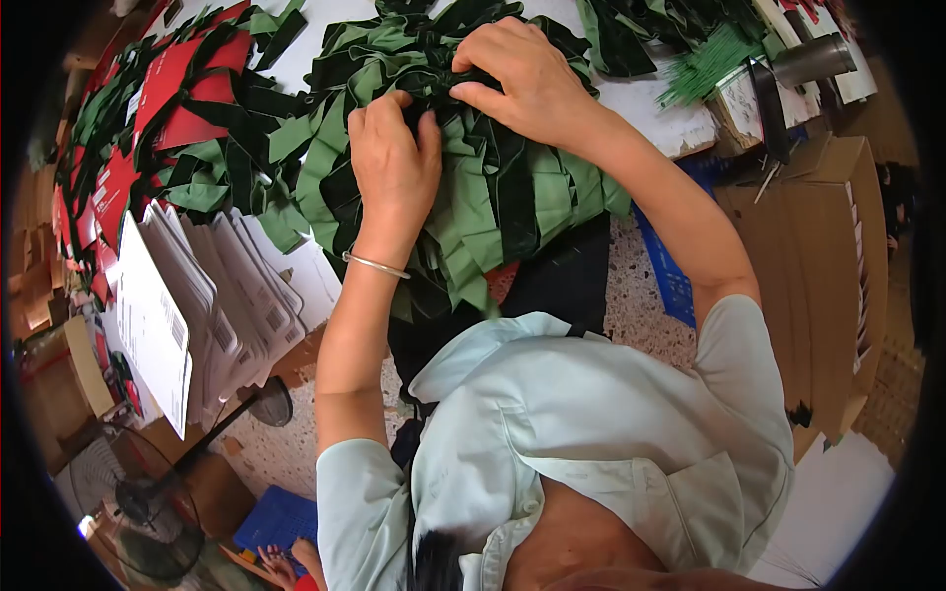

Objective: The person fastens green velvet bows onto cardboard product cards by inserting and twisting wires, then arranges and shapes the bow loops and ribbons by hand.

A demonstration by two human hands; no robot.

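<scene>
A large heap of green velvet ribbon bows [473, 212], dark on one face and paler on the other, lies at the table's near edge and hangs over it. My left hand [394, 163], below a bangle at the wrist, has its fingers curled into the middle of the heap, thumb near the forefinger. To its right, my right hand [522, 84] pinches the dark ribbon at the heap's centre between thumb and fingers. The exact bit under the fingertips is partly hidden by the fingers and the folds.
Red cards with green ribbons [202, 89] are piled on the left. White cards [163, 315] stand in a stack below them. Green wire ties [714, 64] and a dark metal tube [813, 61] lie at right, above a cardboard box [798, 266]. Another person's hands [281, 563] show at lower left near a fan.
</scene>
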